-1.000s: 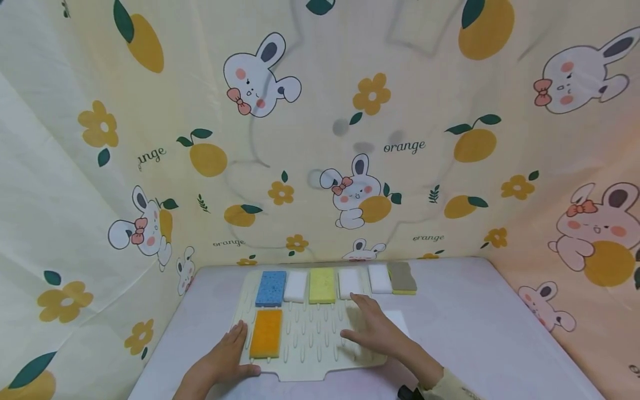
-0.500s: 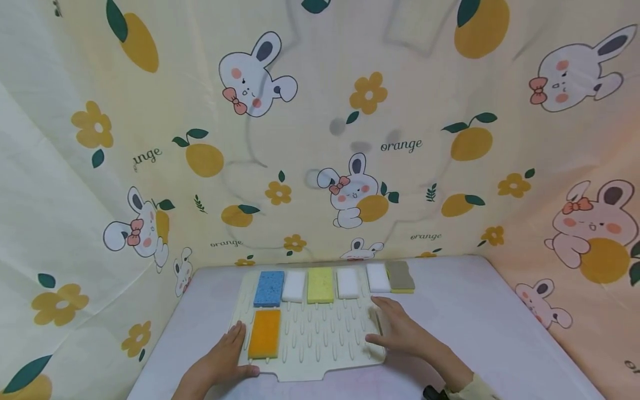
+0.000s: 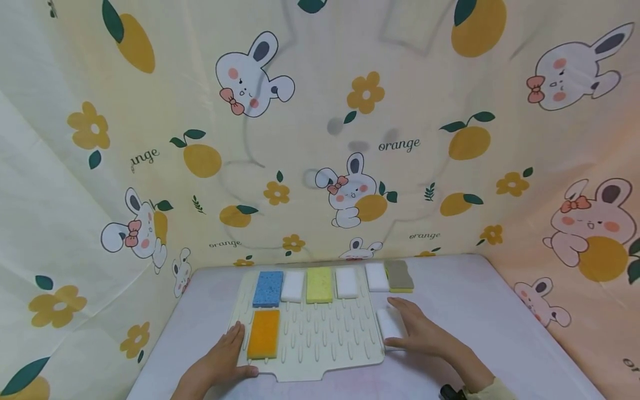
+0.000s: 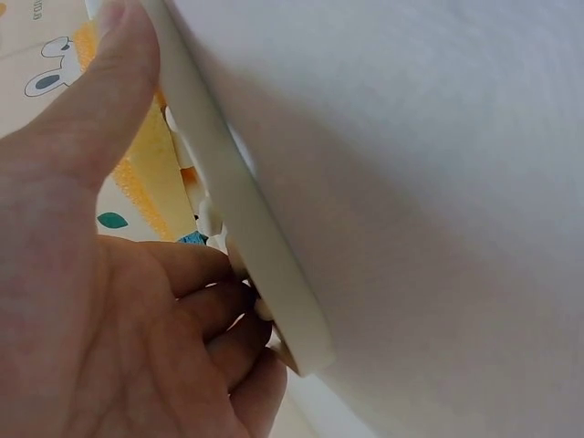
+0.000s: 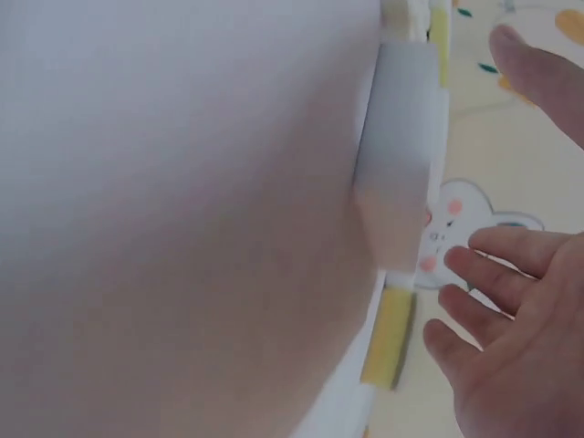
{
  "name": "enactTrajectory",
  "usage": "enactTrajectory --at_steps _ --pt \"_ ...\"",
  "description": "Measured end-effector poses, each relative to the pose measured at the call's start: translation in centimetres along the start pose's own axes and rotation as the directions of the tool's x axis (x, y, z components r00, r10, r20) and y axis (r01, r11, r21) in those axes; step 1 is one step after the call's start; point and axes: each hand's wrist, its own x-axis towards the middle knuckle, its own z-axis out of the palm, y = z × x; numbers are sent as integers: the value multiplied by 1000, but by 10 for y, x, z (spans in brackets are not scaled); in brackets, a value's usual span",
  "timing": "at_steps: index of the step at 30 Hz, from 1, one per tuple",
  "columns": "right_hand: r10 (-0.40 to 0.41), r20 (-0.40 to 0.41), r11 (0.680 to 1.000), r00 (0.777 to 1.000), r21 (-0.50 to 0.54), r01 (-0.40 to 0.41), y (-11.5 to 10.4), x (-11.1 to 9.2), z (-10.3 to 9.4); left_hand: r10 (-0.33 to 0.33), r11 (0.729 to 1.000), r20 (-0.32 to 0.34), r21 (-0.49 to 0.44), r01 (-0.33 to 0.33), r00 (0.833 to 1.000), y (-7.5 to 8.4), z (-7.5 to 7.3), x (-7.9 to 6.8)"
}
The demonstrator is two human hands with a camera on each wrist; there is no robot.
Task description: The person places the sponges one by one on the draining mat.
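Note:
A cream drying mat [image 3: 330, 344] with raised ridges lies on the table. My left hand [image 3: 220, 358] rests on its left edge, thumb at the front corner and fingers straight along the side. Beside those fingers, an orange sponge [image 3: 263, 334] lies on the mat. Past the mat's right edge is a white sponge [image 3: 390, 325], partly covered by my right hand [image 3: 422, 333], whose fingers and thumb are spread over it. The right wrist view shows the fingers apart from the block-shaped white sponge [image 5: 401, 137], holding nothing.
Along the mat's back edge sit a blue sponge [image 3: 268, 289], a white sponge [image 3: 293, 286], a yellow-green sponge [image 3: 319, 285] and another white sponge [image 3: 346, 283]. Right of the mat stand a white sponge [image 3: 377, 277] and a grey-and-yellow scrub sponge [image 3: 399, 276]. A printed curtain [image 3: 300, 128] closes the back.
My right hand has moved right, from over the mat to the white sponge beside it. My left hand stays on the mat's left edge. The head view has shifted slightly.

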Motion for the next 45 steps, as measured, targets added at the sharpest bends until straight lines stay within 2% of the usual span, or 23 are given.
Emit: enactTrajectory --at_steps 10,23,31,45 --pt "34 86 999 996 35 -37 15 -9 -2 -3 1000 2 -4 3 1000 -1 2 0" --pt "73 169 993 983 81 -87 20 -9 -3 -6 1000 10 -14 6 1000 -1 1 -1" --pt "112 182 989 977 78 -128 18 -8 -5 -19 1000 10 -23 20 1000 -1 1 0" --pt "78 137 995 987 56 -87 21 -8 -6 -16 1000 5 -15 16 1000 2 -3 -2"
